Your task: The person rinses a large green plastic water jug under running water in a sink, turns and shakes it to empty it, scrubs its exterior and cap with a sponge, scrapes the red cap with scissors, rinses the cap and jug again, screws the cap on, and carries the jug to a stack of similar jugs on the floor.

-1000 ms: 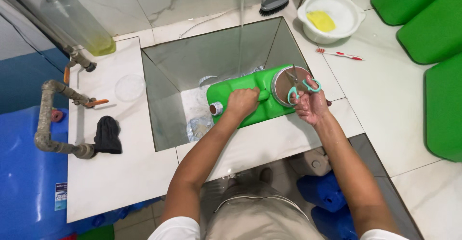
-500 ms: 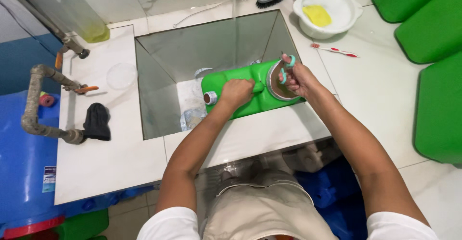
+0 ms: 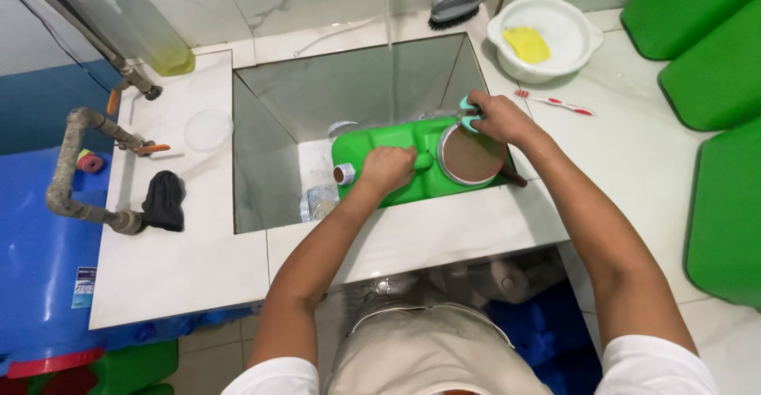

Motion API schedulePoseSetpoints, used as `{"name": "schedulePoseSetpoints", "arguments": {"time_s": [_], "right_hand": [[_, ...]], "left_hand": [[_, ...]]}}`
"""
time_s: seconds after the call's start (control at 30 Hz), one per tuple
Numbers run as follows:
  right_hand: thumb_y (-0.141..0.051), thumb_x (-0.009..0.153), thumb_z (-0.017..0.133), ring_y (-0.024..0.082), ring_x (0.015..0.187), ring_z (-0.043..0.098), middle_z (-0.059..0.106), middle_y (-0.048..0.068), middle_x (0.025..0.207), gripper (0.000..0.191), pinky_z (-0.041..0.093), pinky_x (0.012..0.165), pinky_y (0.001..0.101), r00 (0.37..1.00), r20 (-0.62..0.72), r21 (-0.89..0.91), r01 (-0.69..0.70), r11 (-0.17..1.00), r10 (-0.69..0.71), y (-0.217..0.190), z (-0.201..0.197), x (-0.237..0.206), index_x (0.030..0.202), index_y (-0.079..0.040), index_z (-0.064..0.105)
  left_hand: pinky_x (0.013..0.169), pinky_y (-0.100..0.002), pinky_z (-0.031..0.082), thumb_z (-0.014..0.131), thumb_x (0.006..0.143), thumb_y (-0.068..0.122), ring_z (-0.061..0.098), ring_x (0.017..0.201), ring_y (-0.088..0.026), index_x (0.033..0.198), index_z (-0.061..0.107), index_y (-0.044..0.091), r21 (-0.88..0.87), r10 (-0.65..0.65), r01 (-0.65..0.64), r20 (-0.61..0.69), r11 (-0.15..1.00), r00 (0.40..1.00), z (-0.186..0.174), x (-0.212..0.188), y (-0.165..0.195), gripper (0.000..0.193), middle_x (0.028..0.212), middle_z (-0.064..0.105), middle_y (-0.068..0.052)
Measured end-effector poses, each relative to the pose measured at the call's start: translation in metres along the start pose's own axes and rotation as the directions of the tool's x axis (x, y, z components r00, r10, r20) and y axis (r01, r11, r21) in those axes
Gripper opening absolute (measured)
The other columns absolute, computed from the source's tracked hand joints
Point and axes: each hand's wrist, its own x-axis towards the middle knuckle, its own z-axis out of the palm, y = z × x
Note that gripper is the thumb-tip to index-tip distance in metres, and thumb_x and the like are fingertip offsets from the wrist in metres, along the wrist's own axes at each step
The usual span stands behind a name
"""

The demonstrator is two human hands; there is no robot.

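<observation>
Over the square sink we have both hands on a green jerrycan [image 3: 396, 153] that lies on its side across the sink's front edge. Our left hand [image 3: 386, 169] is clenched on the can's handle, fingers curled over it and knuckles up. Our right hand [image 3: 495, 118] sits at about 1 o'clock from the left, its fingers closed on a small teal piece [image 3: 468, 111] at the rim of the can's round opening [image 3: 471, 155]; we cannot tell what that piece is. The opening shows brownish inside a pale ring. At 9 o'clock from the left hand the can's small capped spout [image 3: 344, 174] points toward the sink's left wall.

Below the can, a clear plastic bottle [image 3: 318, 202] lies on the sink [image 3: 349, 78] floor. A thin stream of water falls into the sink from 12 o'clock.

On the white counter [image 3: 182, 260], at 2 o'clock from the right hand, stands a white basin [image 3: 583, 34] holding a yellow sponge [image 3: 527, 44], with a toothbrush [image 3: 555, 103] just in front of it and a grey scrub brush [image 3: 454, 7] at 12 o'clock. Well off at 9 o'clock lie a black cloth [image 3: 163, 199], a clear lid [image 3: 208, 129] and a grey pipe [image 3: 75, 165]; a tall bottle of yellow liquid [image 3: 135, 22] leans at 10 o'clock. Green cans [image 3: 713, 70] stand at 3 o'clock.
</observation>
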Motion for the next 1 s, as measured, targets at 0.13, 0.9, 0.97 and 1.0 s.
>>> {"name": "schedulePoseSetpoints", "arguments": {"time_s": [0.13,0.9,0.97,1.0], "right_hand": [[-0.013,0.082,0.075,0.042,0.088,0.069,0.072,0.022,0.095,0.032,0.053,0.076,0.0492,0.998,0.061,-0.15,-0.008,0.989,0.017,-0.011,-0.005,0.007,0.111,-0.004,0.064],[-0.003,0.088,0.065,0.052,0.089,0.066,0.069,0.029,0.095,0.017,0.05,0.075,0.0604,0.865,-0.477,-0.145,-0.25,0.957,0.154,-0.011,0.045,0.132,0.104,0.0,0.061],[0.003,0.084,0.06,0.051,0.089,0.067,0.07,0.029,0.095,0.021,0.051,0.076,0.0601,0.859,-0.49,-0.217,-0.287,0.933,0.15,-0.026,0.043,0.155,0.105,0.002,0.06],[0.003,0.086,0.06,0.051,0.088,0.067,0.069,0.03,0.095,0.019,0.052,0.076,0.0599,0.856,-0.495,-0.215,-0.284,0.934,0.147,-0.033,0.042,0.166,0.104,0.003,0.06]], "left_hand": [[0.063,-0.051,0.058,0.079,0.081,0.028,0.073,0.075,-0.038,0.093,0.067,0.008,-0.005,-0.02,0.02,0.015,1.0,1.0,-0.004,-0.003,0.0,0.027,0.079,0.074,-0.015],[0.07,-0.057,0.056,0.077,0.083,0.033,0.071,0.078,-0.047,0.096,0.065,-0.001,-0.272,-0.684,0.629,-0.239,0.728,0.689,-0.039,-0.019,-0.11,0.038,0.083,0.071,-0.027],[0.063,-0.055,0.056,0.08,0.082,0.031,0.07,0.072,-0.047,0.101,0.06,-0.01,-0.378,-0.704,0.596,-0.314,0.708,0.637,-0.038,-0.013,-0.121,0.049,0.078,0.07,-0.029],[0.06,-0.054,0.056,0.082,0.082,0.03,0.07,0.07,-0.047,0.103,0.057,-0.015,-0.429,-0.714,0.574,-0.351,0.698,0.605,-0.038,-0.009,-0.125,0.055,0.076,0.07,-0.03]]}}
